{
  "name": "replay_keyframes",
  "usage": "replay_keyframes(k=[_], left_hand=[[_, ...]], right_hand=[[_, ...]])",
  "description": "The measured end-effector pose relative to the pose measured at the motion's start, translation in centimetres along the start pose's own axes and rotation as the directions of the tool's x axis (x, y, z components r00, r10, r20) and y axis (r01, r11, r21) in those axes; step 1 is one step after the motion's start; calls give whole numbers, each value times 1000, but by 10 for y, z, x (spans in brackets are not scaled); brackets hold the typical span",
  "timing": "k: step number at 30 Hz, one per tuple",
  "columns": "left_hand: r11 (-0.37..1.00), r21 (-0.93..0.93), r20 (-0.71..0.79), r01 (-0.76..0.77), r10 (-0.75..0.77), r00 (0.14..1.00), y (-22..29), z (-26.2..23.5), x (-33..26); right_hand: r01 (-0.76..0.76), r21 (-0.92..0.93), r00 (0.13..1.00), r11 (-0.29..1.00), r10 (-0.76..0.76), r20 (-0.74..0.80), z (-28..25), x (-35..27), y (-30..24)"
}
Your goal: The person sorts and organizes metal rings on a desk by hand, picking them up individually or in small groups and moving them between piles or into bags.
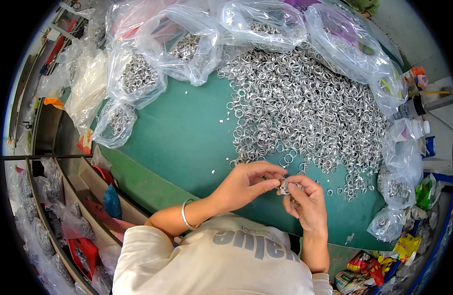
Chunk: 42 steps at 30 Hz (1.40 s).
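Observation:
My left hand (pixel 247 184) reaches in over the near edge of the table, a bangle on its wrist. Its thumb and forefinger pinch a small bunch of metal rings (pixel 283 187). From the other side my right hand (pixel 307 200) grips the same bunch, its fingers curled with more rings partly hidden in them. Just beyond both hands spreads a wide heap of loose silver rings (pixel 305 108). A few of them lie scattered at its near edge.
Green tabletop (pixel 182 128) shows left of the heap, with small white scraps on it. Open clear bags of rings (pixel 140 73) line the far and left sides. More bags (pixel 398 189) stand at the right. Shelves with bagged rings (pixel 54 189) are at lower left, colourful packets (pixel 366 268) at lower right.

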<state>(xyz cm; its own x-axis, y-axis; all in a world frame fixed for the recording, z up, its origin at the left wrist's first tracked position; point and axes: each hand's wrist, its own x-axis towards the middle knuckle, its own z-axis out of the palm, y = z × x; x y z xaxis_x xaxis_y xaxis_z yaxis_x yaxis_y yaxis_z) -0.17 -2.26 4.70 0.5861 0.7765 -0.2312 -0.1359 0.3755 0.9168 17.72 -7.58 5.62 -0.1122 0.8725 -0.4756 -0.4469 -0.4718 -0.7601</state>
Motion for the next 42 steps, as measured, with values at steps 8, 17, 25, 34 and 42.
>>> replay_keyframes(k=[8,17,25,34,42], left_hand=[[997,-6,13,-80,80,997,-7,-2,-5],[998,65,18,-18,17,1000,-6,-7,3],[980,-195,130,-23,50,990,-2,-11,16],[828,536,253,-163,27,967,69,-26,97],[370,874,-38,-316,700,713,244,-27,313]], right_hand=[[84,-103,996,991,-88,-34,1,-2,2],[64,161,997,985,-69,25,-11,5,8],[85,365,996,927,-65,-66,-29,7,18],[62,310,996,949,-38,-83,-53,12,24],[-70,346,997,936,74,2,-47,29,22]])
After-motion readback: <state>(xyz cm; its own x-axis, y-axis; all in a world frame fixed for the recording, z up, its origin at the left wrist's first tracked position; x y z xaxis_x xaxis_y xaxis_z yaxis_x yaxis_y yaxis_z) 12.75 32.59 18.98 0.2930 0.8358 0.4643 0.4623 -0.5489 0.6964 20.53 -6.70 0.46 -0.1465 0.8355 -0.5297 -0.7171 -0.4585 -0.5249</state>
